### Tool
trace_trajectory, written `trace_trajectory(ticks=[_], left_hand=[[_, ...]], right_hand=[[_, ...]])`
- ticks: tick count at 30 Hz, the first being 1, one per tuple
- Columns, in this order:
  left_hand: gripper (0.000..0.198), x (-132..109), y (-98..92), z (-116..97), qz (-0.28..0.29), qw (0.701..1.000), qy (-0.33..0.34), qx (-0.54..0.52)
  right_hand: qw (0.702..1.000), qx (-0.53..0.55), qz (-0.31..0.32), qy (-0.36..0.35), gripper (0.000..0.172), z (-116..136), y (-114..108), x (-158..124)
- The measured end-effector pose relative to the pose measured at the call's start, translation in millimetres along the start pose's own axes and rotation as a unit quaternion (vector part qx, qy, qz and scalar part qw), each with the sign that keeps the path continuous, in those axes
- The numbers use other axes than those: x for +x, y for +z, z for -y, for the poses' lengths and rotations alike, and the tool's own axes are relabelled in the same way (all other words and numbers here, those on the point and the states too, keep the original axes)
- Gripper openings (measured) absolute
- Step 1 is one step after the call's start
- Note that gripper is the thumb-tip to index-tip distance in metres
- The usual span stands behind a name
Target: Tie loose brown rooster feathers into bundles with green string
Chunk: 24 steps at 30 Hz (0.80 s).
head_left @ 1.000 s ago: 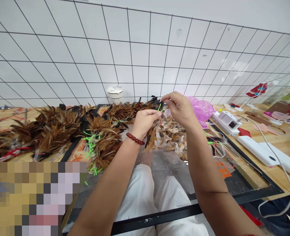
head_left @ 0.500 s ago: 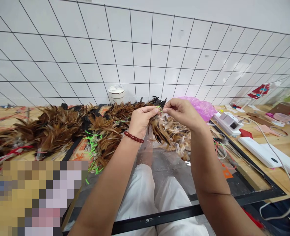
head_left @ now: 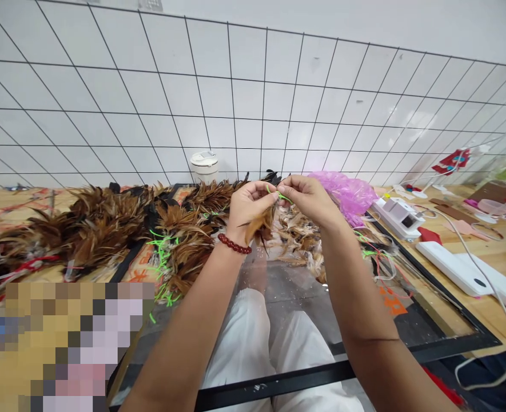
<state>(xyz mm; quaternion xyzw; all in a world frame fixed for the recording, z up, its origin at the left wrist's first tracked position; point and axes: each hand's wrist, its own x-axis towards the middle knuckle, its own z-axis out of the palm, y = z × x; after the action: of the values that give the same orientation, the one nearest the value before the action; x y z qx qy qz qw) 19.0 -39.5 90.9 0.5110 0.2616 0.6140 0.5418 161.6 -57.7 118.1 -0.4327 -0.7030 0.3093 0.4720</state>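
My left hand (head_left: pixel 253 205) pinches a small bunch of brown feathers (head_left: pixel 261 226), which hangs down below its fingers. A bright green string (head_left: pixel 284 197) runs between my two hands at the top of the bunch. My right hand (head_left: pixel 305 197) is closed with thumb and forefinger together on that string, close to the left fingertips. Loose brown and pale feathers (head_left: pixel 301 237) lie on the glass tabletop under and behind my hands. To the left, more feather bunches (head_left: pixel 184 257) lie beside a cluster of green strings (head_left: pixel 162 252).
A pink plastic bag (head_left: pixel 342 191) sits behind my right hand. A white lidded container (head_left: pixel 204 166) stands by the tiled wall. At right are a white power strip (head_left: pixel 396 217), long white boxes (head_left: pixel 458 269) and a cable (head_left: pixel 499 297). A black frame (head_left: pixel 313 375) edges the glass.
The feather bunch has swung left, below my left hand. My right hand has shifted slightly left and down, and the green string now shows looped between the fingers.
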Motion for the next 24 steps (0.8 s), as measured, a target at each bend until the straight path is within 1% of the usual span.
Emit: trace_trajectory(ticks=[4,7,9,12,15,17,20,22,24], left_hand=[[0.012,-1.0,0.2,0.2,-0.04,0.99,0.094,0.101],[0.01,-2.5,-0.2,4.1,-0.092,0.966,0.166,0.177],[0.01,-2.8,-1.8,8.5,-0.12,0.945,0.214,0.218],[0.011,-2.4,-5.3,13.5,-0.131,0.911,0.276,0.277],[0.015,-2.2,-7.6,12.4,-0.127,0.885,0.322,0.311],[0.016,-2.3,-8.0,8.6,-0.117,0.88,0.335,0.314],[0.013,-2.8,-8.1,0.8,-0.09,0.89,0.332,0.301],[0.012,-3.5,-8.4,-4.2,-0.076,0.903,0.31,0.287],[0.011,-4.2,-8.5,-7.7,-0.074,0.919,0.276,0.271]], right_hand=[[0.999,0.003,-0.034,-0.009,0.013,-0.2,5.5,2.0],[0.999,0.011,-0.047,-0.012,0.01,-1.4,9.8,3.3],[0.998,0.025,-0.051,-0.009,0.012,-2.9,13.2,4.1],[0.998,0.051,-0.046,-0.005,0.018,-5.7,17.1,5.0],[0.996,0.069,-0.056,-0.012,0.018,-8.2,17.9,5.8],[0.994,0.08,-0.071,-0.02,0.018,-8.8,16.9,5.9],[0.993,0.091,-0.072,-0.03,0.022,-7.7,14.9,5.4],[0.994,0.077,-0.068,-0.036,0.024,-6.2,14.5,4.6],[0.994,0.023,-0.087,-0.06,0.022,-4.1,16.3,3.0]])
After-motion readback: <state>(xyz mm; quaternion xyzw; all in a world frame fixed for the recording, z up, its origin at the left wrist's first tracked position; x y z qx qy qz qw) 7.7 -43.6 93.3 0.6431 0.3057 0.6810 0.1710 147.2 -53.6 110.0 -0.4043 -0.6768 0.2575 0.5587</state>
